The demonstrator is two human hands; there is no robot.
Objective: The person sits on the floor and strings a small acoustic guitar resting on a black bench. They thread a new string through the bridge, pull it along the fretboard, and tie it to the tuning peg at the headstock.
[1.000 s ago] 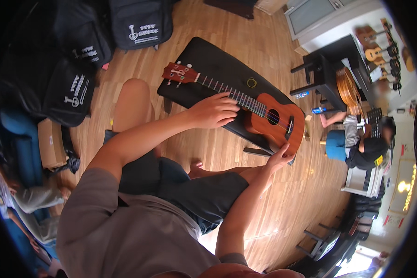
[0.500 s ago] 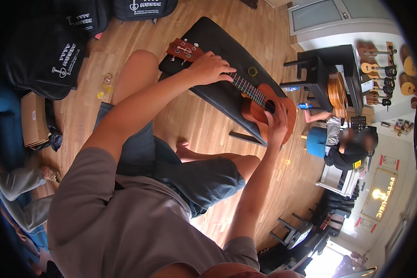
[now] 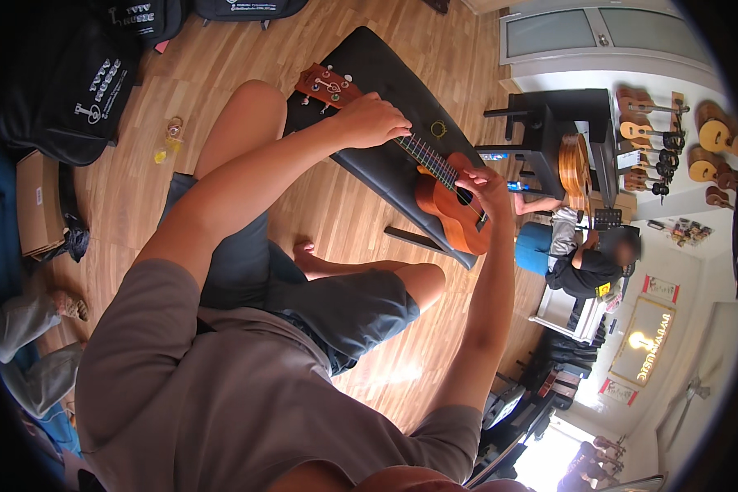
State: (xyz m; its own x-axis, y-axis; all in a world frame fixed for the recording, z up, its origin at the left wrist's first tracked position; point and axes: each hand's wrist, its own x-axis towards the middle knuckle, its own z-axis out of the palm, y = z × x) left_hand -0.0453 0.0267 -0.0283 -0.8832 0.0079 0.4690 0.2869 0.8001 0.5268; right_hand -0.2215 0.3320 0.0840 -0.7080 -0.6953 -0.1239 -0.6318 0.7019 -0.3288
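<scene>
A reddish-brown ukulele (image 3: 441,210) lies face up along a black padded bench (image 3: 371,59), its headstock at the far left and its body at the near right. My left hand (image 3: 372,121) is closed round the neck just below the headstock, fingertips at the fretboard. Over the upper body, by the sound hole, is my right hand (image 3: 487,185). Its fingers stretch toward the end of the fretboard, with the thumb apart and lower; whether they touch the strings is unclear. A thin yellow coil (image 3: 439,129) rests on the bench beyond the neck.
Black instrument bags (image 3: 82,90) and a cardboard box (image 3: 41,203) stand at the left. A small yellow item (image 3: 161,156) lies on the wooden floor. At the right, another person (image 3: 584,266) sits near a guitar (image 3: 575,172); more instruments hang on the wall.
My right hand has moved from over the sound hole toward the fretboard's end and far edge, its fingers straighter. My left hand keeps its place on the neck. The view has turned slightly.
</scene>
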